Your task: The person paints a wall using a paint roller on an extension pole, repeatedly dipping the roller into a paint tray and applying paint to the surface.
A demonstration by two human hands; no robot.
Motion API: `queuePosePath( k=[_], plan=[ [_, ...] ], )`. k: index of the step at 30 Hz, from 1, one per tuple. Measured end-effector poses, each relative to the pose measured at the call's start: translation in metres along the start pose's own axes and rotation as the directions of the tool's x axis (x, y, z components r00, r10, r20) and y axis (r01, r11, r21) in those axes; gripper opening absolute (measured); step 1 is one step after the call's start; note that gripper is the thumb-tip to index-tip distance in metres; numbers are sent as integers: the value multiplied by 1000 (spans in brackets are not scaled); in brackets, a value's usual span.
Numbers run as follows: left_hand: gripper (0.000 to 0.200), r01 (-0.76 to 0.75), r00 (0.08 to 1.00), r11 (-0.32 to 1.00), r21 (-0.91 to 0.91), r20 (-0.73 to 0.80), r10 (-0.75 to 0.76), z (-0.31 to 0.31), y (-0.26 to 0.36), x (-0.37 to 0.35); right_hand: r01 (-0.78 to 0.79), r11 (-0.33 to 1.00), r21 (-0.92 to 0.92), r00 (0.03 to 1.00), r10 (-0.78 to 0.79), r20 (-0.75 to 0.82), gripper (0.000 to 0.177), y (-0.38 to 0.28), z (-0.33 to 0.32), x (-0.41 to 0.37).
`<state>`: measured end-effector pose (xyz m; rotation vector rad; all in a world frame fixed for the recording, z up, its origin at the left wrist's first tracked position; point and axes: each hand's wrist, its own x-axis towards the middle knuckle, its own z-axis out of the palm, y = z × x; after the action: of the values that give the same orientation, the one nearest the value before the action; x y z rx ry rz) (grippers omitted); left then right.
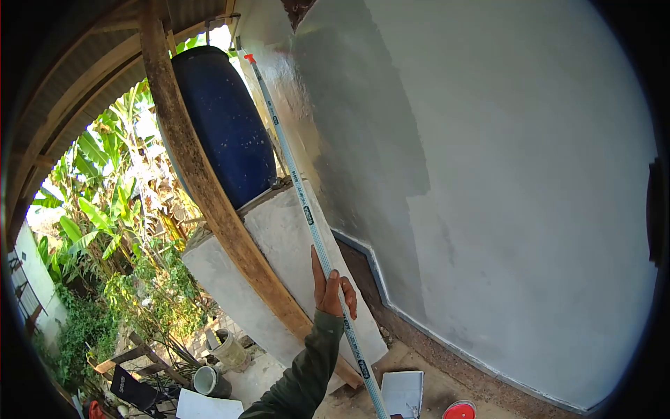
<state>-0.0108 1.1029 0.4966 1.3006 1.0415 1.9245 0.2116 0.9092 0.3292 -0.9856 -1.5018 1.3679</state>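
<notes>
pale blue pole is slanting toward the far left beside the wall, the left hand pinching it, one finger extending alongside, apparently for steadying its length; right hand isn't showing, so i cannot tell its grip.

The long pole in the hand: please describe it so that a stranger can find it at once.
Left of the big grey wall stands a blue barrel. Just right of it runs a slim pole, held lower down by the left hand. Unlike the thick brown wooden post, the pole is pale blue, with black labels and a red collar near its top.
</notes>
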Motion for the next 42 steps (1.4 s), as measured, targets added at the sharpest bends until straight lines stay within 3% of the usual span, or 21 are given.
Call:
queuePosePath(
  k=[4, 9, 11, 13, 16, 19, 22, 30, 34, 36, 39, 42],
  plan=[
    [69, 4, 1000, 1000, -15, 9, -4, -10, 4, 29, 115, 993, -22, 992, -115, -42, 29, -11, 13, 26],
    [66, 0, 1000, 1000, -8, 19, 0, -19, 9, 66, 168, 986, 0, 983, -168, -70, 33, -22, 23, 54],
    [64, 23, 999, 997, -76, 28, -21, -23, 10, 84, 145, 989, -1, 989, -145, -13, 37, -29, 23, 64],
    [64, 12, 999, 997, -77, 41, -8, -27, 13, 98, 184, 980, -69, 981, -187, -44, 39, -25, 30, 74],
    [65, -18, 999, 995, -95, 48, 23, -25, 20, 113, 236, 972, -7, 969, -236, -75, 38, -39, 32, 90],
    [66, -33, 999, 992, -123, 21, 36, -24, 26, 129, 223, 975, -21, 975, -223, 6, 36, -40, 33, 104],
    [66, -40, 999, 988, -147, 19, 44, -29, 29, 146, 271, 945, -181, 960, -279, -19, 34, -32, 41, 119],
    [61, -30, 998, 992, -125, 51, 37, -43, 29, 176, 219, 975, -27, 976, -218, 24, 30, -60, 44, 135],
    [60, -43, 995, 985, -165, 79, 56, -43, 28, 177, 198, 980, -30, 980, -198, 17, 29, -54, 46, 136],
    [60, -47, 996, 985, -166, 72, 59, -40, 29, 172, 266, 960, -87, 964, -267, 2, 31, -55, 40, 132],
    [66, -68, 997, 988, -141, 11, 71, -23, 26, 144, 286, 958, -21, 956, -287, -67, 33, -57, 29, 112],
    [66, -37, 999, 990, -136, -32, 33, -12, 21, 126, 252, 967, -31, 967, -253, -15, 34, -62, 16, 101]
  ],
)
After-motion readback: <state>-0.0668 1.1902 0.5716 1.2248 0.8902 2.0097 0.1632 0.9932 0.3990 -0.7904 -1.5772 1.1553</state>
